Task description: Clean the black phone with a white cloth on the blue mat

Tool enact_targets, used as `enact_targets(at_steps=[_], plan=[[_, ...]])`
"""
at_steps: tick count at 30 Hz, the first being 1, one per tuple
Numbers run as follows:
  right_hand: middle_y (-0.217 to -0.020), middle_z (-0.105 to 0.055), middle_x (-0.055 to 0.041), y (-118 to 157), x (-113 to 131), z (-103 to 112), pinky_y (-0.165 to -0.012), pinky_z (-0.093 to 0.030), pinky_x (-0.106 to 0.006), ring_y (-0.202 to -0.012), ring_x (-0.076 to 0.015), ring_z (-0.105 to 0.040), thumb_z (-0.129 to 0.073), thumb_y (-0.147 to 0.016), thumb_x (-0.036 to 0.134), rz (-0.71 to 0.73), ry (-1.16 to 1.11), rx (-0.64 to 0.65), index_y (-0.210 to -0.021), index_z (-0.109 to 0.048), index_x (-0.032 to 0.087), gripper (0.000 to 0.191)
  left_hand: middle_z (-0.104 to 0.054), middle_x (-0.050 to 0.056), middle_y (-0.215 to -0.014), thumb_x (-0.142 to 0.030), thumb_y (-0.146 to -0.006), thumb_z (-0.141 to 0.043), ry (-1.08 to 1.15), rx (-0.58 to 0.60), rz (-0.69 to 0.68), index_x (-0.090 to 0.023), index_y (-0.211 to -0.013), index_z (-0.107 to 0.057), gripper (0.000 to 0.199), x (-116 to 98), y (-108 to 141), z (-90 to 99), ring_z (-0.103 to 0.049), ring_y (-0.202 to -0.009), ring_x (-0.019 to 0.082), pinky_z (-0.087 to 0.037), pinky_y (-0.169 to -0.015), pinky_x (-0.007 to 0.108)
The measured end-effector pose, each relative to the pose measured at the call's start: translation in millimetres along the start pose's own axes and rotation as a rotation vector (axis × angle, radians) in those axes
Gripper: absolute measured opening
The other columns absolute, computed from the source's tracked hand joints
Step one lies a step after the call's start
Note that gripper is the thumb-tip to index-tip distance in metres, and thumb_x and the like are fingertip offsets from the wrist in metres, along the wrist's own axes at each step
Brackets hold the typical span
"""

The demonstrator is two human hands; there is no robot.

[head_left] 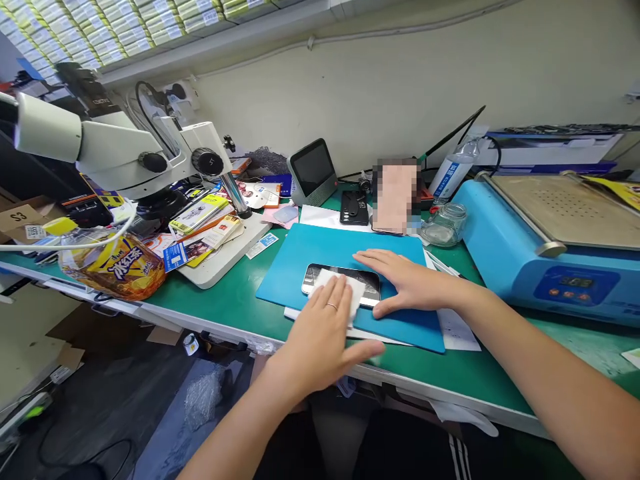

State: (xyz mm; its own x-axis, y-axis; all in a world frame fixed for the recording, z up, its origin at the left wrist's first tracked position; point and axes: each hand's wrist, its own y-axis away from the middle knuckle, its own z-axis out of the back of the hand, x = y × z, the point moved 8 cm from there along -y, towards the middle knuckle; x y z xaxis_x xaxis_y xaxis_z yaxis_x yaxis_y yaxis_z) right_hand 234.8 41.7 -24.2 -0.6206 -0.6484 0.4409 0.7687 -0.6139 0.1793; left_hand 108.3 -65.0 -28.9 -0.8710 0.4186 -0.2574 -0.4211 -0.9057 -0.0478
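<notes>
A smartphone [370, 283] with a dark, reflective screen and pale frame lies face up on a blue mat [295, 250]. My left hand [323, 333] is open, its fingers flat on a white wipe [354, 288] that covers the middle of the screen. The thumb sticks out to the right, clear of the wipe. At the phone's right end is my right hand [413, 280], open, with fingers by the far edge and thumb by the near corner. Contact along that edge is partly hidden. White paper [457, 330] shows beneath the mat.
A microscope [135, 153] and a tea bottle [113, 263] stand left. Behind the mat are a smart display [313, 175], a black phone [354, 208] and a glass jar [445, 225]. A blue heating machine [550, 247] occupies the right. The green bench [215, 310] has a white front edge.
</notes>
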Motion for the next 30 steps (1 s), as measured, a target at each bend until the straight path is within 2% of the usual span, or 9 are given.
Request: enact_targets(at_steps=[3, 6, 11, 15, 18, 21, 25, 27, 30], plan=[[-0.172, -0.022, -0.011, -1, 3, 2, -0.122, -0.021, -0.065, -0.156, -0.0433, -0.016, -0.071, -0.072, 0.077, 0.011, -0.004, -0.013, -0.164, -0.023, 0.031, 0.113, -0.018, 0.021, -0.168, -0.076, -0.1, -0.025, -0.03, 0.001, 0.077, 0.0, -0.16, -0.026, 0.097, 26, -5, 7.0, -0.013, -0.158, 0.035, -0.022, -0.127, 0.051], [-0.172, -0.022, -0.0119, -2, 2, 1, -0.123, -0.021, -0.063, -0.156, -0.0429, -0.016, -0.071, -0.071, 0.079, -0.005, 0.004, -0.005, -0.164, -0.023, 0.029, 0.116, -0.018, 0.024, -0.167, -0.079, -0.099, -0.027, -0.009, 0.007, 0.099, 0.002, -0.159, -0.027, 0.101, 31, -21, 10.6, -0.014, -0.157, 0.035, -0.022, -0.127, 0.051], [-0.172, -0.02, -0.016, -1, -2, 0, -0.122, -0.022, -0.065, -0.156, -0.0441, -0.016, -0.071, -0.072, 0.076, -0.014, -0.021, -0.023, -0.166, -0.011, 0.025, 0.122, -0.019, 0.021, -0.168, -0.087, -0.092, -0.03, 0.08, 0.025, -0.043, -0.003, -0.16, -0.028, 0.109, -14, -42, 3.9, -0.015, -0.158, 0.034, -0.021, -0.128, 0.049], [-0.171, -0.021, -0.0182, 0, -5, -1, -0.12, -0.025, -0.067, -0.154, -0.0463, -0.019, -0.072, -0.072, 0.074, -0.03, -0.026, -0.036, -0.166, -0.007, 0.024, 0.125, -0.021, 0.019, -0.169, -0.086, -0.092, -0.032, 0.093, 0.007, -0.123, -0.004, -0.161, -0.028, 0.107, -38, -32, -1.0, -0.014, -0.158, 0.033, -0.02, -0.128, 0.049], [-0.172, -0.02, -0.016, 0, -3, -1, -0.121, -0.023, -0.066, -0.155, -0.0459, -0.017, -0.073, -0.07, 0.075, -0.032, -0.018, -0.016, -0.166, -0.011, 0.025, 0.124, -0.023, 0.016, -0.169, -0.083, -0.095, -0.03, 0.077, -0.003, -0.128, -0.007, -0.16, -0.03, 0.1, -30, -16, 1.1, -0.015, -0.158, 0.03, -0.022, -0.128, 0.048], [-0.172, -0.021, -0.0142, 0, 2, 1, -0.122, -0.021, -0.066, -0.156, -0.0452, -0.016, -0.072, -0.072, 0.076, -0.009, -0.02, -0.014, -0.165, -0.013, 0.027, 0.121, -0.022, 0.016, -0.169, -0.078, -0.098, -0.03, 0.043, 0.009, -0.076, -0.006, -0.16, -0.03, 0.095, -6, -3, 5.0, -0.016, -0.158, 0.03, -0.023, -0.128, 0.047], [-0.172, -0.021, -0.0147, 0, 5, 2, -0.122, -0.021, -0.065, -0.156, -0.0442, -0.016, -0.071, -0.072, 0.077, 0.002, -0.014, -0.015, -0.165, -0.016, 0.027, 0.118, -0.021, 0.017, -0.168, -0.072, -0.102, -0.03, -0.008, 0.003, 0.028, -0.004, -0.16, -0.029, 0.089, 20, -4, 9.3, -0.015, -0.158, 0.031, -0.024, -0.127, 0.05], [-0.172, -0.022, -0.015, 0, 4, 2, -0.122, -0.022, -0.065, -0.156, -0.0436, -0.016, -0.07, -0.073, 0.077, 0.007, -0.01, -0.017, -0.165, -0.017, 0.028, 0.118, -0.02, 0.02, -0.168, -0.075, -0.101, -0.03, -0.015, -0.006, 0.056, -0.002, -0.16, -0.028, 0.094, 21, -12, 8.8, -0.015, -0.158, 0.034, -0.024, -0.127, 0.052], [-0.172, -0.021, -0.0145, -1, 0, 1, -0.122, -0.021, -0.065, -0.156, -0.0433, -0.015, -0.071, -0.072, 0.077, 0.0, -0.017, -0.018, -0.165, -0.015, 0.029, 0.118, -0.02, 0.023, -0.167, -0.083, -0.095, -0.029, 0.002, -0.011, 0.041, 0.002, -0.159, -0.027, 0.107, 4, -28, 4.3, -0.014, -0.157, 0.036, -0.02, -0.127, 0.053]])
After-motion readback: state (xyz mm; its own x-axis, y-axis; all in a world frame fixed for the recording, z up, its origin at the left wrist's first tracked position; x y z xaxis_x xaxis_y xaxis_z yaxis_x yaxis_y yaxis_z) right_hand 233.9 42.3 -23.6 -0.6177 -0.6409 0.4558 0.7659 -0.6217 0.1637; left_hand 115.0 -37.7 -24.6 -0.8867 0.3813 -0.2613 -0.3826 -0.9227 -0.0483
